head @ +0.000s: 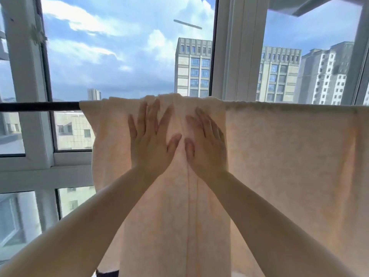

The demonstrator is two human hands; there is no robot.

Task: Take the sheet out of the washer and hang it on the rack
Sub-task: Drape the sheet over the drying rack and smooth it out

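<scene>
A pale peach sheet (289, 156) hangs draped over a dark horizontal rack bar (40, 106), which shows only at the left; the rest of the bar is hidden under the cloth. My left hand (149, 140) lies flat on the sheet just below the bar, fingers straight and spread. My right hand (207, 144) presses flat beside it, thumbs almost meeting over a vertical fold in the cloth. The fabric bunches slightly on top of the bar above my hands. The washer is out of view.
White window frames (229, 56) and glass stand right behind the rack, with tall buildings and cloudy sky outside. A white sill (46, 170) runs at the lower left.
</scene>
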